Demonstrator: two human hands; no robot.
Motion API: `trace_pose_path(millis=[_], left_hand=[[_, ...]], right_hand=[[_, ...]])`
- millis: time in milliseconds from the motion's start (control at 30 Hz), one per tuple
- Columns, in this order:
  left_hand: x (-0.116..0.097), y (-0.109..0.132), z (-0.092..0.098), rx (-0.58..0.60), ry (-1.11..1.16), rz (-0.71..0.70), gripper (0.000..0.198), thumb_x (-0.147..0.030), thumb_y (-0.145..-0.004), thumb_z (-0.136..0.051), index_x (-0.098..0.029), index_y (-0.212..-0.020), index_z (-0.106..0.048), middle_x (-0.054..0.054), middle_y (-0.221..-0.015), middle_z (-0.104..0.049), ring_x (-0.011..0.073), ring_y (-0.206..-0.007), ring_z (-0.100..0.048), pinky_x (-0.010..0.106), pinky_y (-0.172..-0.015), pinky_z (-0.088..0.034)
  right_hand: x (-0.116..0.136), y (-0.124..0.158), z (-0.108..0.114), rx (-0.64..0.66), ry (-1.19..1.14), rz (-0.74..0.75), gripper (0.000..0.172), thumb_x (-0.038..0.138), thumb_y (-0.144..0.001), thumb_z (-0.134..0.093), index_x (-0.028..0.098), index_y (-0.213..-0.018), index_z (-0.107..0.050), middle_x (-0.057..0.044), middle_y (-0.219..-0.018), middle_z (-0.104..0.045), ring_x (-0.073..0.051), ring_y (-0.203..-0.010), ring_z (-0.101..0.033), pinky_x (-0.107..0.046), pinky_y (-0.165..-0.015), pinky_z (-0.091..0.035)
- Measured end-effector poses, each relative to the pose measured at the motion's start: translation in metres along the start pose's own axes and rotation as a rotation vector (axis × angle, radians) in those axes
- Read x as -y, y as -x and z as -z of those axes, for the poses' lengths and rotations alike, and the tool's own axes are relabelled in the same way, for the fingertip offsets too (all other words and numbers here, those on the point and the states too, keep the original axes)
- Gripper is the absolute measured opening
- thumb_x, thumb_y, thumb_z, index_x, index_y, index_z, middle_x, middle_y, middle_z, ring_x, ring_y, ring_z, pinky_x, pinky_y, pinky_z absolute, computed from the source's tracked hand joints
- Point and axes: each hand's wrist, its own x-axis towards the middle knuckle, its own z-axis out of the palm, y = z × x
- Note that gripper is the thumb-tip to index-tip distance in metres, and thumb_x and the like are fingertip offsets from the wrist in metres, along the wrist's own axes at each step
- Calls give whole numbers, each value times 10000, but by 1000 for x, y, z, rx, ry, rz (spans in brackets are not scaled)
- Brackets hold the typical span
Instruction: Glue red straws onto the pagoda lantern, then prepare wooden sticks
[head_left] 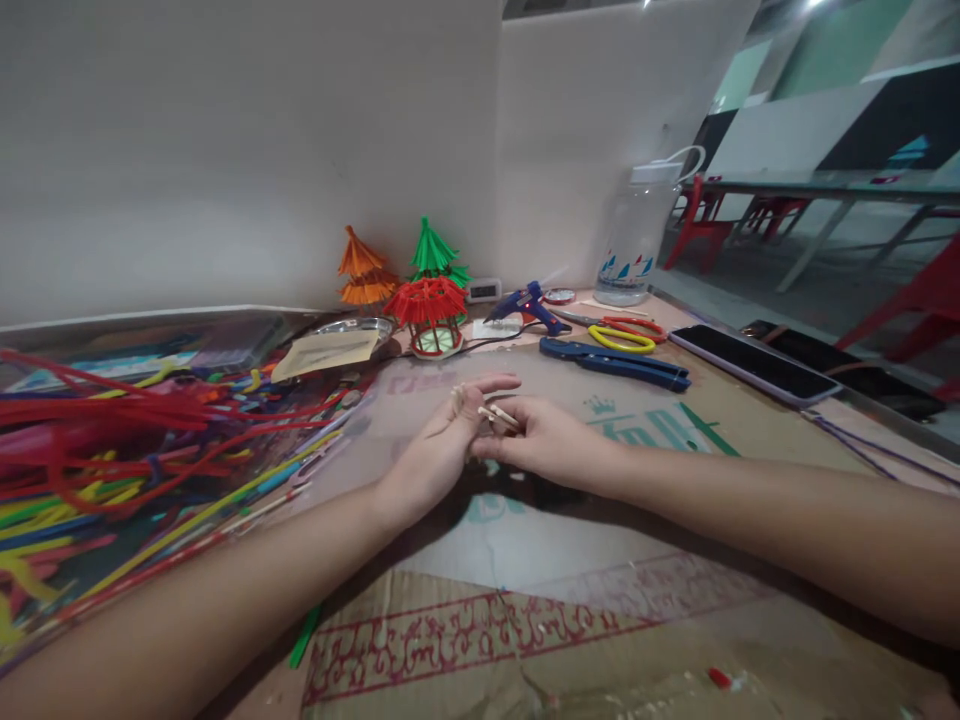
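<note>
Over the middle of the board, my two hands meet. My right hand point(540, 435) is closed, pinching a few short pale sticks point(499, 416) with its thumb and fingers. My left hand point(442, 445) touches it from the other side, one finger stretched out toward the right. Between the left thumb and fingers a small pale piece point(457, 394) shows; its exact kind is too blurred to tell. The palms and lower fingers are partly hidden. Beneath the hands lies a cardboard sheet point(420, 650) under a translucent sheet point(570, 545).
Colourful fuzzy craft stems point(150, 430) pile up at left. Behind the hands stand a red-roofed model point(427, 310), orange model point(364, 268), green model point(431, 245) and blue glue gun point(529, 305). Blue-handled pliers point(615, 365), yellow-handled scissors point(622, 340), a phone point(754, 362) and bottle point(637, 235) are at right.
</note>
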Motion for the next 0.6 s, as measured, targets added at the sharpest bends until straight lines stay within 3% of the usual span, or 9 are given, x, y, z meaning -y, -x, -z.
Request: trace_pose_path(millis=[133,300,433,600], left_hand=[[2,6,-7,51,-27,-68,601,-696,-985,-400,-212,-1180,-699,95,-1366,-666,265,-1342,-546,408,-1188,-393],[-3,16,-16,7,-18,-55,607,-694,-991,-382,-209,-1144,-714,104,-1284,-699,260,-1249,-607,391,-1146,-435],[-5,27,-36,-18,30,-5,621,-710,-982,-378,-212,-1144,-713,113,-1244,-707,275,-1193,-626,419,-1108,-465],[-8,39,-56,9,58,-12,565,-670,-996,-399,-252,-1212,-713,107,-1326,-668,282,-1266,-578,462,-1169,-406]], right_hand=[[1,0,-2,40,43,-5,97,144,-832,-630,168,-739,-620,21,-689,-609,-121,-655,-547,-234,-630,-430],[-3,14,2,124,83,95,160,312,-880,-646,161,-836,-675,-22,-792,-686,-155,-736,-631,-269,-723,-505],[-8,26,12,173,154,129,192,349,-889,-644,175,-866,-722,-55,-915,-735,-190,-872,-686,-303,-841,-534],[-13,40,32,308,82,106,283,419,-897,-668,164,-1001,-731,-58,-988,-736,-189,-921,-667,-307,-846,-546]])
